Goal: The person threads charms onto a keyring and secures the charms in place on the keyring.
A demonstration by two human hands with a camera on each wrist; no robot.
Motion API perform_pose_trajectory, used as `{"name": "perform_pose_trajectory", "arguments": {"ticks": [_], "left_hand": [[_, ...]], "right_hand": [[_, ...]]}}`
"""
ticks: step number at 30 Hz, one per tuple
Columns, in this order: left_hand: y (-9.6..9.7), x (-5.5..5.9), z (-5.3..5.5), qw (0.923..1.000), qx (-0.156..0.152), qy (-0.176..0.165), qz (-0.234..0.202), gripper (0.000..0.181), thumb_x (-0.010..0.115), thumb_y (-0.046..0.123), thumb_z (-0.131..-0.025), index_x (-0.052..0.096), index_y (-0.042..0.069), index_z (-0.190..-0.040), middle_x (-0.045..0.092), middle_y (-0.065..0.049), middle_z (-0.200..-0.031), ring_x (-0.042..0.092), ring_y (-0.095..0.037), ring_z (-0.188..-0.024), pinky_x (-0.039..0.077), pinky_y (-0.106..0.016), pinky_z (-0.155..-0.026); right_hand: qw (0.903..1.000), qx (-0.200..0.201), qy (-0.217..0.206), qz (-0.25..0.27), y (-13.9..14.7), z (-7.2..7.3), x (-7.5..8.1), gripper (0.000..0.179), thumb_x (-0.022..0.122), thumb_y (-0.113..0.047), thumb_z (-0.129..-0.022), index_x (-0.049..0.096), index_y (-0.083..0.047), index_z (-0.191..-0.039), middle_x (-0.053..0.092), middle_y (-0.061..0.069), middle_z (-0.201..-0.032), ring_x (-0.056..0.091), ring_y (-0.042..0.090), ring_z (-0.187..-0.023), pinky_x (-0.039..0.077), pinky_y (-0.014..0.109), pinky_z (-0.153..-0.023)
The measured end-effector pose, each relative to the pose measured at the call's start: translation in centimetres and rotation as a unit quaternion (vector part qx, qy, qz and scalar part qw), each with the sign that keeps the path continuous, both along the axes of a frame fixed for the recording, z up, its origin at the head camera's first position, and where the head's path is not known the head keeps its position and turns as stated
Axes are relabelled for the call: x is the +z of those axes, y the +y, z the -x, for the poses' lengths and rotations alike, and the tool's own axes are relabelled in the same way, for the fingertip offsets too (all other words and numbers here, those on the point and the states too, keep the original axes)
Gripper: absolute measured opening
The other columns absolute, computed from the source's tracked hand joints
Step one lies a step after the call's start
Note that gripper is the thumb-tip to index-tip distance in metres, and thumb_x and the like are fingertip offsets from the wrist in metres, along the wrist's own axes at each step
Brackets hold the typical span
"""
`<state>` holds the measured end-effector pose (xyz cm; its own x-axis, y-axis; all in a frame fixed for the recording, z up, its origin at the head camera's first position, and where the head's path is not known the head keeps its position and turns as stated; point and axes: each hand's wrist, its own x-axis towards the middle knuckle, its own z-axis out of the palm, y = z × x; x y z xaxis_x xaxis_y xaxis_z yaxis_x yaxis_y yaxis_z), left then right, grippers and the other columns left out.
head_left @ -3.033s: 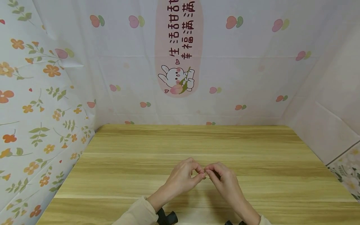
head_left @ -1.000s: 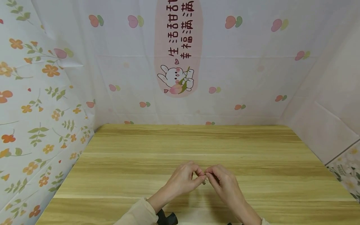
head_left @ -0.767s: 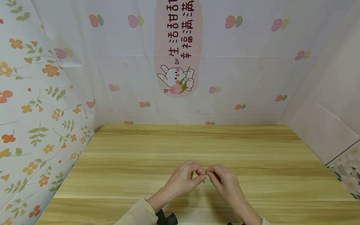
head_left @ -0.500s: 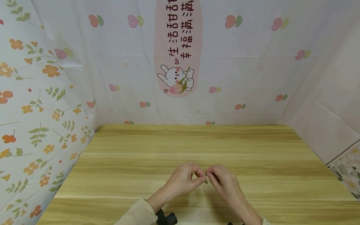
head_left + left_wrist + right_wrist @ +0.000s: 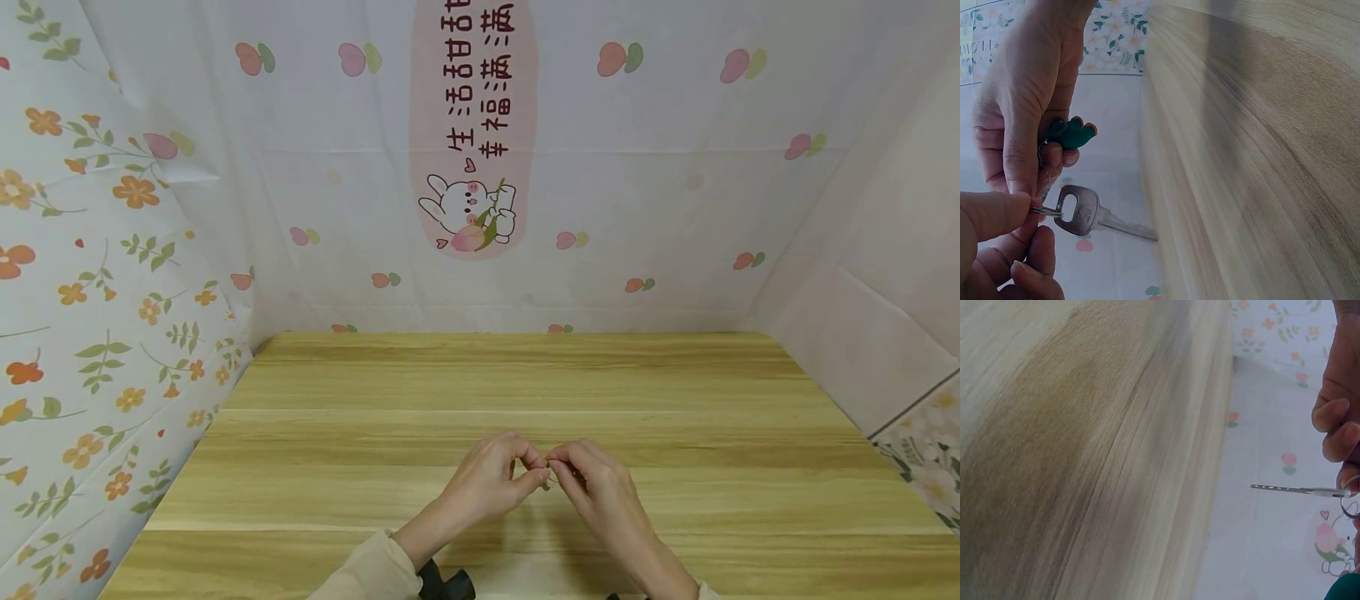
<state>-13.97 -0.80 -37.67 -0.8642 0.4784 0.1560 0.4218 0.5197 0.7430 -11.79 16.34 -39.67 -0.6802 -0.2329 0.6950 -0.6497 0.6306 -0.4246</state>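
Top middle of the head view, 生活甜甜 (image 5: 460, 89), cut by the edge, and 幸福满满 (image 5: 495, 93) stand on a pink panel (image 5: 474, 133); upper left of the left wrist view, lettering (image 5: 982, 47) on flowered cloth (image 5: 1116, 37) is unclear, as is the mark (image 5: 1085, 215) on the key (image 5: 1089, 208)

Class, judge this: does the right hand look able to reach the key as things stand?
Probably yes. The right hand is already at the metal ring, and the key juts out uncovered in the left wrist view.

The key (image 5: 1099, 217) is on a ring (image 5: 1050, 212), above the table (image 5: 480, 387).
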Motion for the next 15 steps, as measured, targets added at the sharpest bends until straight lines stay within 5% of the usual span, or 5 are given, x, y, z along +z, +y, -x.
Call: {"name": "perform_pose_trajectory", "arguments": {"ticks": [7,15], "left_hand": [[-0.07,-0.12,-0.04,0.9999,-0.003,0.010,-0.005,0.009,0.067,0.023,-0.086,0.067,0.020,-0.078,0.061,0.010,-0.087,0.036,0.000,-0.053,0.031,-0.017,-0.048],[-0.07,0.08,-0.07,1.0000,-0.001,-0.003,-0.001,0.013,0.066,0.028,-0.087,0.067,0.022,-0.076,0.064,0.009,-0.093,0.038,-0.001,-0.055,0.032,-0.017,-0.050]], "right_hand": [[1.0000,-0.003,-0.009,0.002,0.08,0.05,-0.21,0.024,0.073,0.010,-0.073,0.065,-0.012,-0.077,0.057,-0.010,-0.073,0.040,-0.006,-0.061,0.037,0.009,-0.051],[0.9985,0.001,0.044,-0.032,-0.05,0.06,-0.01,0.023,0.075,0.009,-0.068,0.065,-0.010,-0.077,0.059,-0.007,-0.073,0.044,-0.003,-0.065,0.035,0.005,-0.056]]}}
